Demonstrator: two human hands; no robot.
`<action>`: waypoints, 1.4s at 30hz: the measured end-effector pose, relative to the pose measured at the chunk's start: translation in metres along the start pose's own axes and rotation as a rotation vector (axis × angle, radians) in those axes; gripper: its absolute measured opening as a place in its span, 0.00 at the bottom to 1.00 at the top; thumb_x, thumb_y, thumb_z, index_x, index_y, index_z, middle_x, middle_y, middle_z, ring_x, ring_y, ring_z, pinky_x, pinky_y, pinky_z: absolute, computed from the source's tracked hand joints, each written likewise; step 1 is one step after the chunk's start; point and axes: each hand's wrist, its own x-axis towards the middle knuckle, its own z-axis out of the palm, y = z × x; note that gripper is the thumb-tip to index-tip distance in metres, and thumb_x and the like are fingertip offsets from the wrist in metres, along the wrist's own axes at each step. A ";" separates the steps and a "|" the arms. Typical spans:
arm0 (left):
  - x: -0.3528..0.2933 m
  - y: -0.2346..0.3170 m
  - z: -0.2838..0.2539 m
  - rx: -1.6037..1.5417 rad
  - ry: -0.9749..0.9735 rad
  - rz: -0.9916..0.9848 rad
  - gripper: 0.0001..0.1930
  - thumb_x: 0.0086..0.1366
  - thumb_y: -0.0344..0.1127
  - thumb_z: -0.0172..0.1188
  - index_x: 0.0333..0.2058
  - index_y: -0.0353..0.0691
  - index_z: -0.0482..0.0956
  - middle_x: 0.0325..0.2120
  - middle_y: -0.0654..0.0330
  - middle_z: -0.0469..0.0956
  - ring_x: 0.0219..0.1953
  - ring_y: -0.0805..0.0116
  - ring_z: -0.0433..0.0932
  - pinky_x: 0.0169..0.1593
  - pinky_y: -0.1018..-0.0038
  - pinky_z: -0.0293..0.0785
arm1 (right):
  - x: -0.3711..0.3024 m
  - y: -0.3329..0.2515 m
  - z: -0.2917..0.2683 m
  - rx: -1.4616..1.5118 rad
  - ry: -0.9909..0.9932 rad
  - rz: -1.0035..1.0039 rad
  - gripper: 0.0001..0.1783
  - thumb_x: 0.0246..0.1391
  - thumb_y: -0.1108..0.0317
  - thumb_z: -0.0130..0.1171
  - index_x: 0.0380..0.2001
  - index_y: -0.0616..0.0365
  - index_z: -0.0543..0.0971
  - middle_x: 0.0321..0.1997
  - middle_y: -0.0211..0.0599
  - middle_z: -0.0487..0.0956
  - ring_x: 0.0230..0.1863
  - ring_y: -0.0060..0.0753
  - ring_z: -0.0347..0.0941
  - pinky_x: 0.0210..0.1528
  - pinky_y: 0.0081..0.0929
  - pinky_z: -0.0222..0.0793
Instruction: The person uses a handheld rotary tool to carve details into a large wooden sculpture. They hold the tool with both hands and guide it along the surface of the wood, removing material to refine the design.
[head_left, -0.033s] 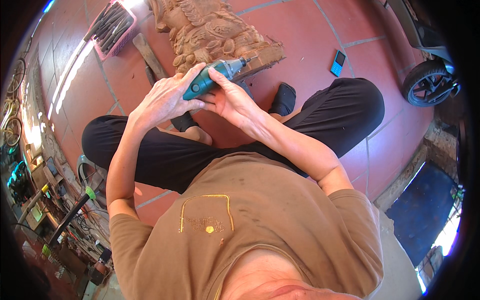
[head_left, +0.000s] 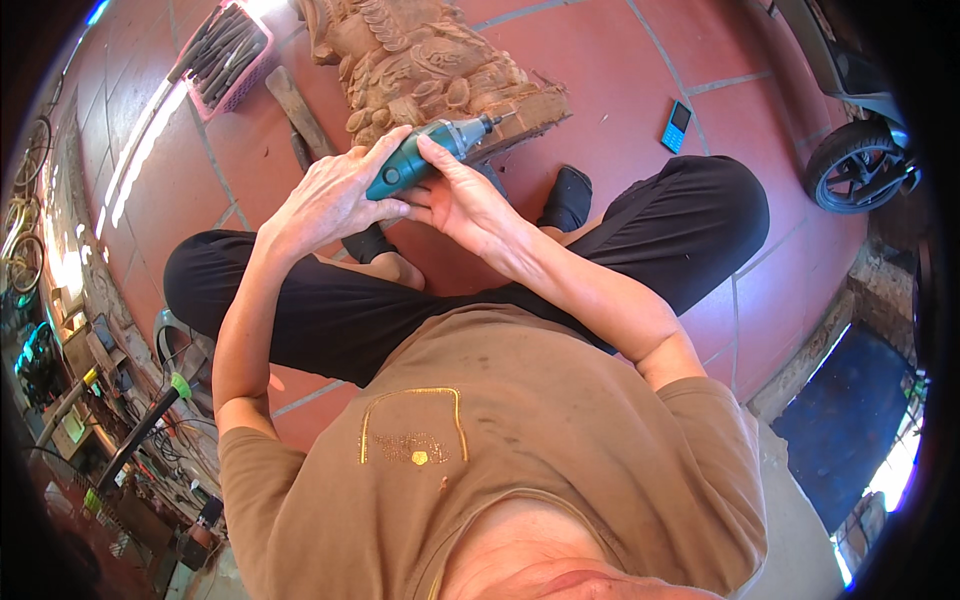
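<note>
teal tool gripped two-handed, bit close by the carving

the person sits cross-legged on the tiled floor, holding the tool above the gap between the folded legs. the left hand grips its rear half, index finger along the far side, thumb low by the tail end. the right hand holds it too, thumb laid on top and fingers tucked beneath. the tool tilts up to the right, and its thin bit overlaps the near end of the carving in my sight; whether the two touch, i can't tell. nor can i tell if the motor is running.

my worry would be the bit: should the tool be running, or start by a stray press on a button, it could skid over the rough wood and nick the carving. the right thumb sits not far behind the metal nose, so a slip forward might bring it near the spinning part. the sock lies below and just beyond the hands, so a dropped tool could land on that foot. loose trousers could snag as well, if it fell running.

against the earlier frame i find no difference: hands, tool and carving all stand in the same places, and the phone lies unmoved.
</note>
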 end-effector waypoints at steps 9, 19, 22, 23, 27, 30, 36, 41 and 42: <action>0.004 -0.004 0.000 0.003 -0.008 0.012 0.45 0.59 0.47 0.70 0.71 0.48 0.56 0.42 0.41 0.79 0.44 0.39 0.80 0.48 0.52 0.75 | 0.001 -0.002 0.000 0.005 0.003 -0.009 0.24 0.65 0.51 0.61 0.55 0.57 0.75 0.54 0.42 0.80 0.55 0.37 0.79 0.56 0.44 0.78; 0.005 -0.002 -0.004 0.006 -0.062 -0.018 0.47 0.57 0.47 0.71 0.71 0.49 0.55 0.45 0.43 0.79 0.46 0.40 0.80 0.50 0.54 0.75 | -0.001 0.000 -0.001 0.012 0.012 0.004 0.24 0.65 0.51 0.62 0.55 0.57 0.74 0.53 0.41 0.80 0.54 0.35 0.79 0.52 0.40 0.79; 0.005 -0.002 -0.003 0.007 -0.081 -0.026 0.47 0.57 0.48 0.71 0.72 0.49 0.55 0.48 0.44 0.79 0.48 0.40 0.79 0.51 0.54 0.75 | -0.002 0.001 -0.002 0.022 0.013 0.005 0.25 0.64 0.51 0.62 0.55 0.57 0.74 0.53 0.41 0.80 0.54 0.35 0.79 0.52 0.40 0.79; 0.005 -0.003 -0.003 0.009 -0.078 -0.019 0.47 0.57 0.48 0.71 0.72 0.49 0.55 0.48 0.44 0.79 0.48 0.40 0.79 0.50 0.54 0.76 | -0.003 0.001 -0.002 0.026 0.018 0.005 0.25 0.64 0.51 0.62 0.55 0.57 0.74 0.53 0.41 0.80 0.54 0.35 0.79 0.52 0.40 0.80; 0.005 -0.002 -0.002 0.002 -0.067 -0.001 0.47 0.58 0.49 0.71 0.71 0.48 0.55 0.47 0.42 0.79 0.47 0.40 0.79 0.50 0.53 0.75 | -0.005 0.001 -0.001 0.029 0.030 -0.001 0.24 0.65 0.51 0.62 0.55 0.57 0.74 0.53 0.40 0.80 0.54 0.35 0.79 0.52 0.40 0.80; 0.005 -0.002 -0.001 -0.009 -0.051 0.021 0.46 0.58 0.49 0.70 0.71 0.46 0.56 0.45 0.40 0.79 0.46 0.39 0.80 0.49 0.53 0.75 | -0.006 0.001 -0.001 0.033 0.030 -0.002 0.25 0.65 0.51 0.62 0.55 0.57 0.74 0.53 0.40 0.80 0.54 0.35 0.79 0.52 0.40 0.80; 0.004 -0.002 -0.001 -0.005 -0.056 0.023 0.46 0.59 0.49 0.70 0.71 0.46 0.56 0.45 0.39 0.79 0.46 0.39 0.80 0.50 0.53 0.75 | -0.008 0.002 -0.001 0.047 0.029 0.005 0.25 0.65 0.51 0.62 0.56 0.57 0.74 0.53 0.40 0.80 0.54 0.36 0.79 0.53 0.40 0.79; 0.004 -0.002 -0.002 -0.018 -0.060 0.029 0.46 0.59 0.48 0.70 0.71 0.45 0.57 0.46 0.39 0.79 0.47 0.39 0.80 0.50 0.53 0.75 | -0.008 0.004 -0.002 0.054 0.024 0.011 0.25 0.65 0.50 0.62 0.56 0.56 0.74 0.53 0.40 0.80 0.55 0.35 0.78 0.54 0.41 0.78; 0.005 -0.001 -0.002 -0.015 -0.072 0.017 0.46 0.58 0.48 0.70 0.71 0.45 0.57 0.46 0.39 0.79 0.47 0.39 0.80 0.50 0.53 0.75 | -0.009 0.004 -0.003 0.055 0.026 0.013 0.25 0.65 0.50 0.62 0.56 0.56 0.74 0.53 0.40 0.80 0.55 0.35 0.78 0.54 0.41 0.77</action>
